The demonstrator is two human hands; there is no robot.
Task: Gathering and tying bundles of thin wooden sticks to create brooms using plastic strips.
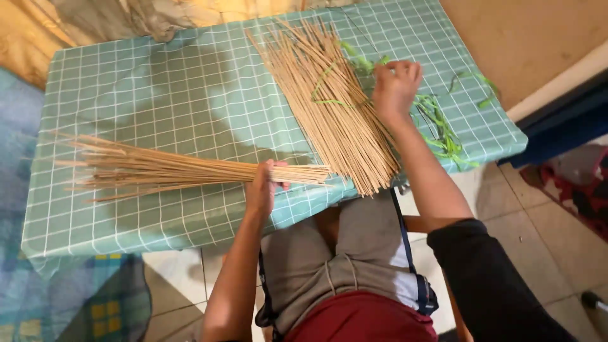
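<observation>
Warm indoor light, soft shadows across the checked tablecloth [158,95], slight motion blur.

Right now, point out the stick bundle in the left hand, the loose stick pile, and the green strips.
Stick bundle [164,170], head view, middle of the gripped bundle.
Stick pile [329,107], head view, centre of the pile.
Green strips [443,136], head view, tangle right of the pile.

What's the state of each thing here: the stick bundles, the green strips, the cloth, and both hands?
Left hand: closed around the held stick bundle.
Held stick bundle: gathered, fanning out leftward.
Loose stick pile: lying flat on the table.
Right hand: fingers curled, at the pile's edge.
Green strips: scattered, untied.
Checked tablecloth: spread flat.
</observation>
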